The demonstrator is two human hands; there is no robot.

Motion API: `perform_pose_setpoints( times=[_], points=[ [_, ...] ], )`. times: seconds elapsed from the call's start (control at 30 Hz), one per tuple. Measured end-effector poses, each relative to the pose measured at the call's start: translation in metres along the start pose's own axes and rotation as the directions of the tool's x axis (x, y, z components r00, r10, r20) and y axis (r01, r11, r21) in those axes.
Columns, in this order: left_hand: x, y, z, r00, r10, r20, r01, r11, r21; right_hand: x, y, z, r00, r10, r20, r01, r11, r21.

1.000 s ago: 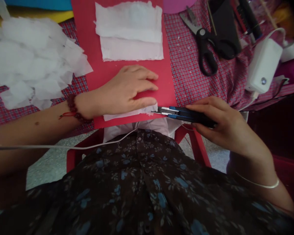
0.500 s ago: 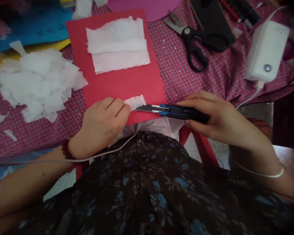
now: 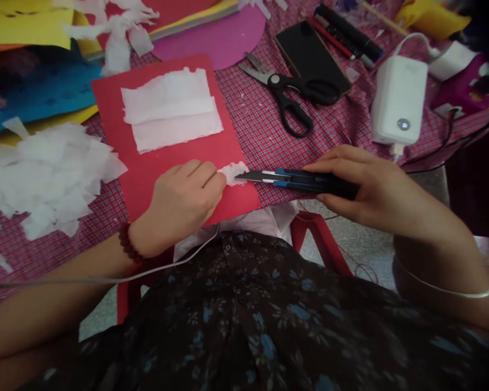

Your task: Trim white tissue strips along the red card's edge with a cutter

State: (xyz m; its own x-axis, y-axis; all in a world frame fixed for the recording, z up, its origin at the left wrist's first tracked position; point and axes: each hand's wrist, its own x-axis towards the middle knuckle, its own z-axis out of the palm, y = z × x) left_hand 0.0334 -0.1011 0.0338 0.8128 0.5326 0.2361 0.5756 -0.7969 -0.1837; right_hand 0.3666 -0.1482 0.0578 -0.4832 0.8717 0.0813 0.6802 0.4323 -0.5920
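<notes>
My right hand (image 3: 358, 187) is closed round the black and blue handle of a utility knife (image 3: 293, 179), its dark blade pointing left. The blade tip lies over a small strip of white tissue (image 3: 233, 171) near the front edge of a red sheet of card (image 3: 179, 157). My left hand (image 3: 187, 201) is closed on the left end of that strip and presses it on the card; its fingertips are mostly hidden. Farther back on the card lie larger white tissue pieces (image 3: 171, 108) with ragged edges, one overlapping the other.
A heap of white tissue squares (image 3: 52, 174) lies at left. Behind the card are scissors (image 3: 289, 92), a phone (image 3: 313, 54), markers (image 3: 346, 32) and a white power bank (image 3: 399, 100) with a cable. Coloured sheets (image 3: 28, 81) are stacked at back left, on a checked cloth (image 3: 264, 141).
The view has shifted, showing more of the table's back. Against the card, both hands have moved right, and the small strip now reaches nearer its right edge. The knife stays over the strip.
</notes>
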Motion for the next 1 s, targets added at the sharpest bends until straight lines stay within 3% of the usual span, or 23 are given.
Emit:
perform_pose_setpoints(
  times=[0.07,0.23,0.33,0.47,0.6,0.7,0.83,1.0],
  points=[
    [-0.006,0.000,-0.002,1.000,0.001,0.014,-0.002,1.000,0.016,-0.002,0.003,0.002,1.000,0.010,-0.003,-0.010,1.000,0.014],
    [-0.033,-0.002,-0.016,0.986,-0.147,0.085,0.153,0.986,-0.067,0.001,0.004,0.008,1.000,0.031,-0.003,-0.030,0.998,0.060],
    [-0.051,0.000,-0.022,0.982,-0.168,0.090,0.178,0.977,-0.120,0.007,0.003,0.008,1.000,0.026,0.005,-0.026,0.997,0.075],
    [-0.070,0.010,-0.019,0.984,-0.129,0.121,0.148,0.976,-0.157,0.012,0.003,0.007,1.000,-0.006,0.022,0.004,0.998,0.061],
    [-0.079,0.019,-0.015,0.977,-0.185,0.104,0.200,0.967,-0.159,0.017,0.009,0.008,0.999,-0.038,0.019,0.038,0.999,0.010],
    [-0.073,0.016,-0.021,0.974,-0.218,0.061,0.226,0.956,-0.188,0.021,0.013,0.008,0.997,-0.068,0.031,0.068,0.998,-0.009],
    [-0.045,-0.003,-0.027,0.971,-0.236,0.027,0.232,0.918,-0.323,0.025,0.017,0.007,0.995,-0.077,0.060,0.077,0.997,-0.014],
    [-0.003,-0.026,0.000,0.969,-0.236,0.075,0.247,0.897,-0.366,0.023,0.020,0.005,0.993,-0.081,0.089,0.085,0.996,-0.042]
  ],
)
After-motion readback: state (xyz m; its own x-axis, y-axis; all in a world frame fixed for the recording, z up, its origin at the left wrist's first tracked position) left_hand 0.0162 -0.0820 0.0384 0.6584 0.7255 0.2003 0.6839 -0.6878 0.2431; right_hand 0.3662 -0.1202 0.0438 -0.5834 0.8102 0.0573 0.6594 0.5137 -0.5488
